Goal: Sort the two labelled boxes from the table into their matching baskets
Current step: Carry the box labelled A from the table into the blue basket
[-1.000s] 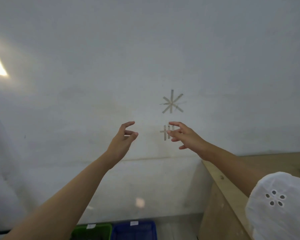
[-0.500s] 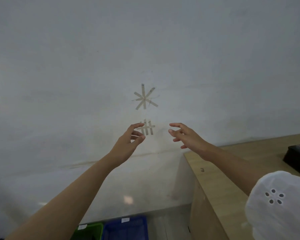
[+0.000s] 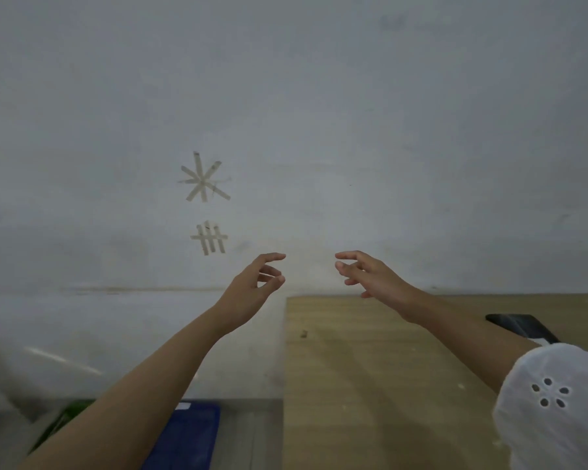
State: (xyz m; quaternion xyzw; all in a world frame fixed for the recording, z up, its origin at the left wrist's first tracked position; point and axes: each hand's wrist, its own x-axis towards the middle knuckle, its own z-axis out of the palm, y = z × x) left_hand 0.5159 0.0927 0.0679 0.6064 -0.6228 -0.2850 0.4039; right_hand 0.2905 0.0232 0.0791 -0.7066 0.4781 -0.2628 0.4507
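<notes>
Black box (image 3: 520,328) on table (image 3: 370,368), right.

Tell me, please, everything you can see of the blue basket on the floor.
The blue basket looks like plastic, with a small white label at its far rim. It sits on the floor against the wall, left of the wooden table, with a green basket on its left. The left forearm crosses in front and hides much of it. Its contents cannot be made out; nothing visibly touches it.
</notes>
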